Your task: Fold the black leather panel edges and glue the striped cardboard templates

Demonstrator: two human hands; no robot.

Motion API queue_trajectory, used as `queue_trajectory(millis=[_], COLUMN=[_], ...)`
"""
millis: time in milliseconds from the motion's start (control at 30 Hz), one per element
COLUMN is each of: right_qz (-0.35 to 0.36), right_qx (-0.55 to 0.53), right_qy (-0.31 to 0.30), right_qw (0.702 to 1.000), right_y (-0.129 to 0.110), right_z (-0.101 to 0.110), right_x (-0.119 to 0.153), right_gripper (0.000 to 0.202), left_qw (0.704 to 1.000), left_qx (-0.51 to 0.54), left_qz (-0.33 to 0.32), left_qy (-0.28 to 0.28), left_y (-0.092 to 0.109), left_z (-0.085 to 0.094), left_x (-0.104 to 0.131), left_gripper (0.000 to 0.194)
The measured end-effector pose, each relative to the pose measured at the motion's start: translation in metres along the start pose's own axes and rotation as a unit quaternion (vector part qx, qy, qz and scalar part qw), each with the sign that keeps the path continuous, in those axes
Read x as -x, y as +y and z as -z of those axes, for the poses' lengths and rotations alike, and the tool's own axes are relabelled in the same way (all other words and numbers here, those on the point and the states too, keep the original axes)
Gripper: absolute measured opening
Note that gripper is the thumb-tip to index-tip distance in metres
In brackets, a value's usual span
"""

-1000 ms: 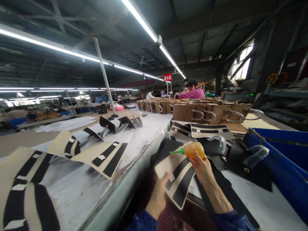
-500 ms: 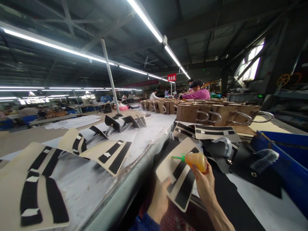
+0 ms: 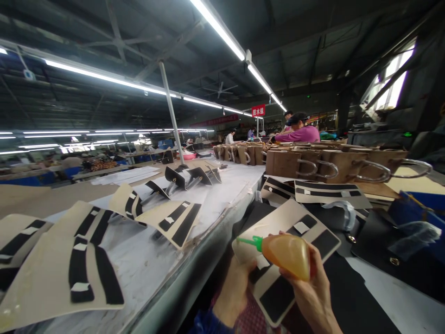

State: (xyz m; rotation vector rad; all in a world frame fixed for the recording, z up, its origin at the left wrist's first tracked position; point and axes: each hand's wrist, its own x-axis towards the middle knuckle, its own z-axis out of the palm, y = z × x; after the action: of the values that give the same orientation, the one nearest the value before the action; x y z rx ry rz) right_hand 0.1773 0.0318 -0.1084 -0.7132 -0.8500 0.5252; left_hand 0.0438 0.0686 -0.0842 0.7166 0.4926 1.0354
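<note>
My right hand (image 3: 314,290) is wrapped round a squeeze bottle (image 3: 287,254) of amber glue. The bottle lies nearly level, its green nozzle pointing left over the near-left edge of a beige panel (image 3: 278,215). Black strips and small white tabs cover part of this panel. My left hand (image 3: 236,285) grips the panel's left edge from below, thumb on top and the other fingers hidden. A wet-looking streak shows on the panel above the nozzle. Whether the tip touches the surface I cannot tell.
Similar panels (image 3: 93,260) lie on the white-covered table (image 3: 222,195) at left. Brown bags (image 3: 283,163) with wrapped handles stand in a row behind. Black flaps (image 3: 378,241) and a blue bin (image 3: 424,208) are at right. A co-worker in purple (image 3: 302,134) works farther back.
The held panel has turned and tilted in my left hand. The bottle has come closer, its nozzle shifting from the panel's upper part to its left edge. The camera view has swung left.
</note>
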Motion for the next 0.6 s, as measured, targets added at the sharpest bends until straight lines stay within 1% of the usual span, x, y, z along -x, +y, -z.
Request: queue_trajectory(millis=[100,233,367,433,500,533,600], right_qz=[0.009,0.037,0.053,0.064,0.057,0.053,0.049], right_qx=[0.0,0.021,0.027,0.033,0.047,0.052,0.058], right_qy=[-0.033,0.004,-0.012,0.019,0.034,0.03,0.001], right_qw=[0.999,0.999,0.998,0.997,0.997,0.997,0.997], right_y=[-0.008,-0.014,-0.015,-0.015,-0.014,-0.014,-0.013], right_z=[0.002,-0.001,-0.005,-0.005,-0.004,-0.002,0.0], right_x=[0.001,0.004,0.006,0.006,0.006,0.006,0.005], right_gripper=[0.068,0.067,0.067,0.068,0.069,0.069,0.068], left_qw=[1.0,1.0,0.998,0.998,0.998,0.998,0.998], left_qx=[-0.008,-0.019,-0.034,-0.044,-0.051,-0.053,-0.057], left_qz=[0.001,-0.003,-0.011,-0.017,-0.026,-0.033,-0.041], left_qy=[-0.019,-0.019,-0.042,-0.033,-0.008,0.001,0.004], left_y=[0.004,0.013,0.02,0.018,0.013,0.012,0.01], left_z=[-0.005,-0.013,-0.017,-0.014,-0.007,-0.004,0.002], left_x=[0.005,0.012,0.017,0.016,0.013,0.012,0.011], left_gripper=[0.044,0.041,0.042,0.045,0.045,0.042,0.033])
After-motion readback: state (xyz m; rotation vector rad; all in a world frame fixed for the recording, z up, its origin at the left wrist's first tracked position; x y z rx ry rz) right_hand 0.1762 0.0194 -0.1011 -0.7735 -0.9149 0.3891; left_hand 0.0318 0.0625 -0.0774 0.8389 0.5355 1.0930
